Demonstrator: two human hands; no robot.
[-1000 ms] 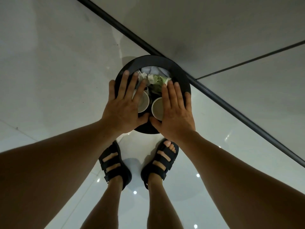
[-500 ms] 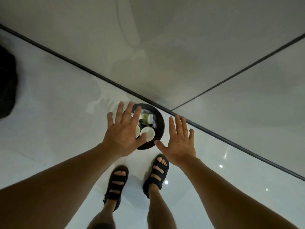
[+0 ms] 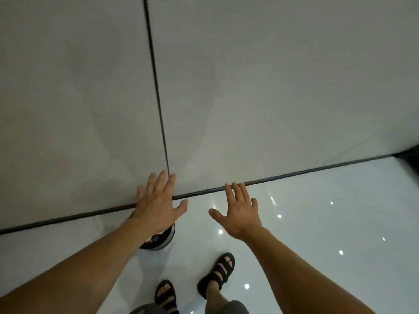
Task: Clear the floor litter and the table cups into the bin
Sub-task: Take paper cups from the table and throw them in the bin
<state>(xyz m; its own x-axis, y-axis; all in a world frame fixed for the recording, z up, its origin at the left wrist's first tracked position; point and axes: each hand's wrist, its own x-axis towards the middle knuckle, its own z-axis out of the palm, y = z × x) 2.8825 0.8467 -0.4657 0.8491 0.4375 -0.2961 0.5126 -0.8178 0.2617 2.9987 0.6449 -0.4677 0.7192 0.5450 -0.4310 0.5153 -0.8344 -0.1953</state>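
A person stands on a glossy white tiled floor (image 3: 306, 250) with both bare arms stretched forward and down. The left hand (image 3: 158, 205) and the right hand (image 3: 240, 213) are each spread flat, palms down, fingers straight and splayed, gripping nothing and well apart from each other. The round black bin (image 3: 165, 240) stands on the floor directly beneath the left wrist and forearm, which cover most of it. Only its near right edge and a sliver of its pale, blurred contents show, too small to identify. The left hand hangs above the bin without touching it, and the right hand is off to the bin's right, over bare floor. The fingertips of both hands reach the line of the dark skirting strip (image 3: 294, 172) where the floor meets a grey panelled wall (image 3: 260, 87), itself split by a thin vertical seam (image 3: 156, 87). Below, two feet in black strapped sandals (image 3: 221, 269) stand just right of the bin.
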